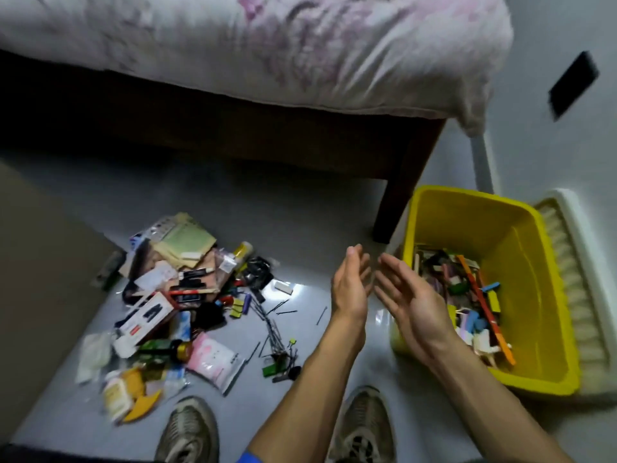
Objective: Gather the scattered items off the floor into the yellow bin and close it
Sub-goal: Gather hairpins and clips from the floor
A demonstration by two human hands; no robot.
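The yellow bin [521, 235] stands open on the floor at the right, partly filled with small colourful items [467, 295]. A heap of scattered items [173, 295] lies on the grey floor at the left: boxes, packets, notepads, clips, a pink packet [213, 357] and several hairpins [273, 325]. My left hand [350, 285] and my right hand [410, 302] hover between the heap and the bin, palms facing each other, fingers apart, holding nothing. The right hand overlaps the bin's near-left rim.
A bed with a floral cover [267, 51] and a dark wooden leg [397, 202] stands behind the heap. A white ribbed lid [577, 289] lies to the right of the bin. My two shoes [190, 429] are at the bottom. A dark object [572, 83] sits against the wall.
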